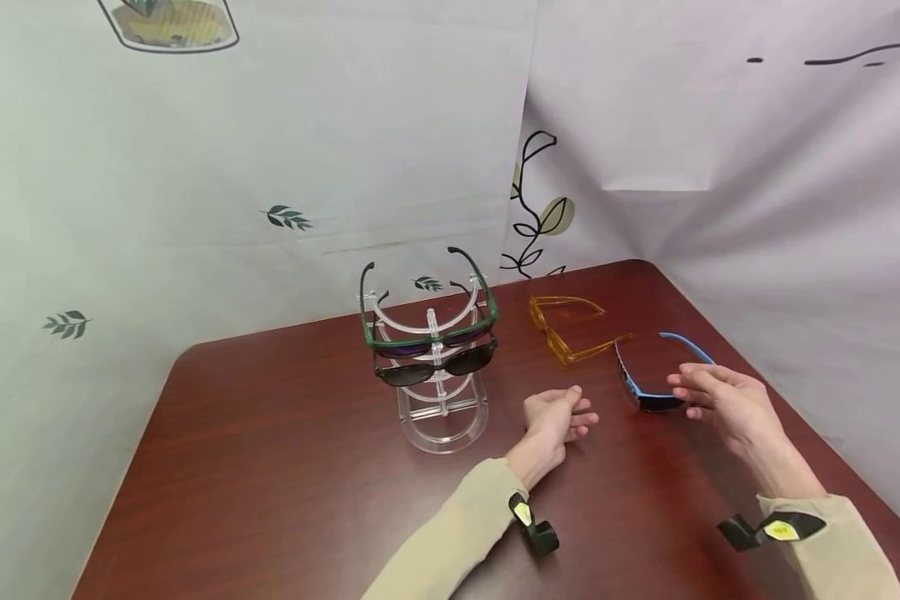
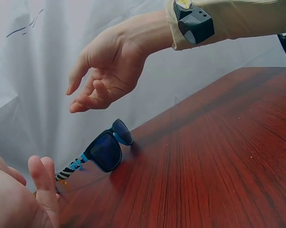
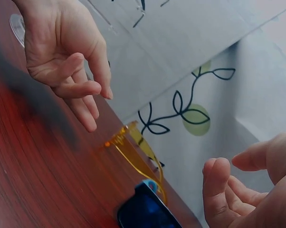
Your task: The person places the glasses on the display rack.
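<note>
Blue-framed sunglasses (image 1: 654,404) with dark lenses lie on the table at the right. Over them hovers my right hand (image 1: 731,408), fingers loosely bent; the left wrist view shows a gap between this hand (image 2: 112,66) and the sunglasses (image 2: 105,154). My left hand (image 1: 555,421) is left of them, fingers relaxed and holding nothing. Yellow glasses (image 1: 557,343) rest farther back, their temples spread. On a clear display stand (image 1: 441,442) left of my hands sit green-framed glasses (image 1: 405,342), with black sunglasses (image 1: 408,375) one tier below.
The reddish-brown table (image 1: 270,467) stretches left and forward of the stand. Its back and right edges run along a pale printed cloth (image 1: 390,150). Each sleeve carries a black wrist device (image 1: 536,529).
</note>
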{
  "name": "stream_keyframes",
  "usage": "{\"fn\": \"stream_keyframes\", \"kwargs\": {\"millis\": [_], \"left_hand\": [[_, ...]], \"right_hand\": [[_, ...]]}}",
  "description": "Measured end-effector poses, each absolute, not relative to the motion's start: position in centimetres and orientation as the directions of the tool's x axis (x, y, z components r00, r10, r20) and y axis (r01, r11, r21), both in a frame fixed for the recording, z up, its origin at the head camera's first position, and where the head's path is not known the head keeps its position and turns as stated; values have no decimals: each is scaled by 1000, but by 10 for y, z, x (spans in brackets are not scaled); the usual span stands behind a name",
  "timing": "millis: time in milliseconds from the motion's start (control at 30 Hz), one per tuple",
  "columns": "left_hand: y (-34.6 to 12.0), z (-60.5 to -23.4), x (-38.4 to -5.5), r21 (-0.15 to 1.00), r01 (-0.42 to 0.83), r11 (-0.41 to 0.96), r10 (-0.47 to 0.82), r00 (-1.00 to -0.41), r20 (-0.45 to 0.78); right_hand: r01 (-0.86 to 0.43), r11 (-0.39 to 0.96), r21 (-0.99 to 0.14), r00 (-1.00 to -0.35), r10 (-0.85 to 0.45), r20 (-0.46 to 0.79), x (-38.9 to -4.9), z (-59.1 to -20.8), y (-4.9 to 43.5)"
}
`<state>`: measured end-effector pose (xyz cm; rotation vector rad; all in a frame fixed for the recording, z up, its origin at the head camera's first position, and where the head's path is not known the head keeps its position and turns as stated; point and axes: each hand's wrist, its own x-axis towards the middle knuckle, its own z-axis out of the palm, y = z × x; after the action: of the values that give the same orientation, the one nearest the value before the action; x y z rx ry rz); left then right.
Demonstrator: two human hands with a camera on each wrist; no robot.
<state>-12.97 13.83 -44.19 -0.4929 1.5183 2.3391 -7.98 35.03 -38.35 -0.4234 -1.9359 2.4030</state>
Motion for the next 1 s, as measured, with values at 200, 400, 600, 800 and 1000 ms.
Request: {"fn": "stream_keyframes", "kwargs": {"millis": [200,400,600,800,1000], "left_hand": [[153,-440,-131,808,-436,-396,58,-890,-452],[168,-438,-129,807,-451,-382,60,-883,-465],[176,-438,-129,807,-449,-383,57,-884,-464],[183,-439,-128,812,-448,-372,48,-884,-466],[189,-441,-127,816,-457,-354,36,-879,-476]], "right_hand": [[176,-221,-959,-951,215,-224,-83,-383,365],[168,-254,-953,-950,215,-225,-85,-386,379],[150,-286,-946,-951,220,-218,-84,-389,392],[177,-216,-960,-938,260,-231,-86,-390,400],[182,-106,-978,-926,316,-206,-86,-392,412]]}}
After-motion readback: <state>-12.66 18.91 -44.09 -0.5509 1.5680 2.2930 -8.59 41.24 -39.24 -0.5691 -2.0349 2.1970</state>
